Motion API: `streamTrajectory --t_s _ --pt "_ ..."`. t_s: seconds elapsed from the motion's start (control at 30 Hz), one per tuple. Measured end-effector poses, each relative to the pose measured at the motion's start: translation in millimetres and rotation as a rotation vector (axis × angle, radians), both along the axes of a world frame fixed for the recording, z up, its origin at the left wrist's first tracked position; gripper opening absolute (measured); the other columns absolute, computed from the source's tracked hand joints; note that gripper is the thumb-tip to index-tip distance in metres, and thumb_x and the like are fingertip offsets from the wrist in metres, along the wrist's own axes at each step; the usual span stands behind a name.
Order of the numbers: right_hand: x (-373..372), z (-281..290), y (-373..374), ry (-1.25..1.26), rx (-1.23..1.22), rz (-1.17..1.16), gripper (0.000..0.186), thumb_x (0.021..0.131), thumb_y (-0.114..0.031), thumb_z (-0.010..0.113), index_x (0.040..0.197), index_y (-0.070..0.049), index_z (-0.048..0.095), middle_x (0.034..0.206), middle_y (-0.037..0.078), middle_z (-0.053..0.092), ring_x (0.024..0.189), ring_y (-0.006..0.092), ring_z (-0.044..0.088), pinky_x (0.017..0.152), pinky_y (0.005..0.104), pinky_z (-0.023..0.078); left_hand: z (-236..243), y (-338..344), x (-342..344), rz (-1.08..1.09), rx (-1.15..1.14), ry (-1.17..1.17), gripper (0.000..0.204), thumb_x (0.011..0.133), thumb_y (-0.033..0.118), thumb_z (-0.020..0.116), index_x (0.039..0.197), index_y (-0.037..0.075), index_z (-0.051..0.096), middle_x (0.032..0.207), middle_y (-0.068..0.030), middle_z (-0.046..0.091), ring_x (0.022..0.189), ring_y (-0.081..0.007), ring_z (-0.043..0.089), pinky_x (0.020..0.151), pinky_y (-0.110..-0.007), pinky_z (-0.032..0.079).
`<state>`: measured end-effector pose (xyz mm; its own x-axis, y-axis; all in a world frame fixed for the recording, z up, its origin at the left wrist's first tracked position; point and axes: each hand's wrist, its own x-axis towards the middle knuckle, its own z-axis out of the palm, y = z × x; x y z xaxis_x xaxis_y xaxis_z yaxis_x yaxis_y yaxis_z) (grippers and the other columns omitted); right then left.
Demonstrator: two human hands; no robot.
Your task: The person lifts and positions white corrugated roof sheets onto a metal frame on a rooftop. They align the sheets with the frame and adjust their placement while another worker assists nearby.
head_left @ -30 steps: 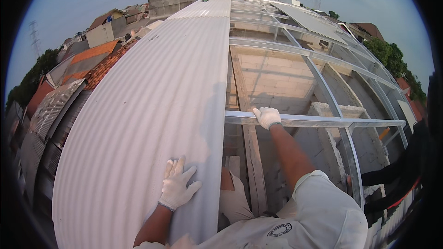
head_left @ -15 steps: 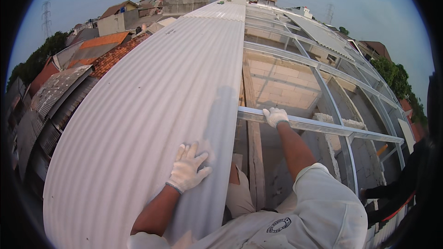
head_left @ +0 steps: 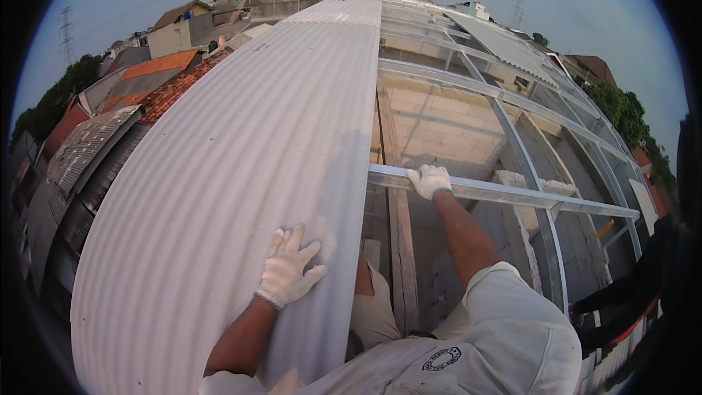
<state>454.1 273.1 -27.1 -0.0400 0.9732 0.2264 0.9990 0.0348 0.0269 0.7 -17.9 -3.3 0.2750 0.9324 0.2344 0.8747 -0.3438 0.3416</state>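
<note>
A long white corrugated roofing sheet (head_left: 241, 153) runs from near my body away toward the far end of the roof. On its ribs my left hand (head_left: 289, 269), in a white knitted glove, lies flat with the fingers spread. My right hand (head_left: 430, 181), gloved the same way, is wrapped over a silvery metal purlin (head_left: 504, 194) that crosses the opening beside the sheet. Its fingertips are partly hidden behind the bar. The sheet's right edge lies over the purlin's left end.
Further metal purlins and rafters (head_left: 512, 134) span the opening on the right. Below are pale block walls (head_left: 439, 121) and a wooden beam (head_left: 397, 249). Another corrugated sheet (head_left: 504, 47) lies at the far right. A dark-clothed person (head_left: 636, 285) is at the right edge. Tiled neighbouring roofs (head_left: 172, 91) lie left.
The view has shifted slightly, so the scene sits a little further left. Both hands keep their places, the left on the sheet and the right on the purlin.
</note>
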Motion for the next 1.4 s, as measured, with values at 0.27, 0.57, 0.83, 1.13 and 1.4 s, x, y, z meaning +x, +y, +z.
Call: streamTrajectory --t_s 0.27,0.57,0.83,1.13,1.4 --pt "-19.0 17.1 -15.7 0.015 -0.011 0.0 0.08 0.111 -0.076 0.048 0.126 -0.005 0.081 0.134 0.024 0.079 0.128 0.0461 0.069 0.118 0.0512 0.047 -4.5 0.9 -6.0 0.008 0.025 0.022 0.065 0.1 0.054 0.077 0.154 0.018 0.073 0.181 -0.0277 0.039 0.165 -0.0583 0.032 0.139 -0.056 0.027" --pt "-28.0 28.2 -27.3 -0.024 -0.05 -0.012 0.082 0.104 -0.079 0.06 0.134 -0.005 0.079 0.14 0.022 0.077 0.136 0.0432 0.067 0.122 0.0488 0.045 -6.0 1.2 -6.0 0.025 0.003 0.003 0.064 0.099 0.052 0.079 0.153 0.018 0.074 0.181 -0.0274 0.04 0.166 -0.0593 0.031 0.139 -0.057 0.029" --pt "-21.2 25.2 -20.8 -0.052 -0.095 -0.036 0.08 0.099 -0.075 0.07 0.141 -0.006 0.075 0.144 0.021 0.076 0.141 0.0396 0.065 0.125 0.0473 0.041 -8.0 2.5 -4.5 0.01 0.023 -0.006 0.064 0.099 0.051 0.08 0.153 0.017 0.074 0.181 -0.0276 0.04 0.166 -0.0592 0.031 0.139 -0.057 0.029" --pt "-19.4 20.7 -17.0 -0.048 -0.117 -0.039 0.08 0.098 -0.073 0.073 0.142 -0.006 0.074 0.145 0.021 0.076 0.144 0.0383 0.065 0.129 0.0481 0.037 -7.0 2.6 -4.5 0.005 0.018 -0.001 0.064 0.099 0.05 0.08 0.153 0.016 0.074 0.181 -0.0279 0.041 0.166 -0.0592 0.032 0.138 -0.058 0.031" --pt "-19.5 21.4 -17.2 -0.076 -0.112 -0.034 0.082 0.098 -0.074 0.072 0.143 -0.005 0.072 0.147 0.021 0.074 0.144 0.0374 0.064 0.13 0.0484 0.036 -7.5 2.9 -6.1 -0.021 0.053 0.0 0.063 0.101 0.049 0.079 0.152 0.013 0.074 0.18 -0.0311 0.041 0.165 -0.0572 0.035 0.139 -0.057 0.027"
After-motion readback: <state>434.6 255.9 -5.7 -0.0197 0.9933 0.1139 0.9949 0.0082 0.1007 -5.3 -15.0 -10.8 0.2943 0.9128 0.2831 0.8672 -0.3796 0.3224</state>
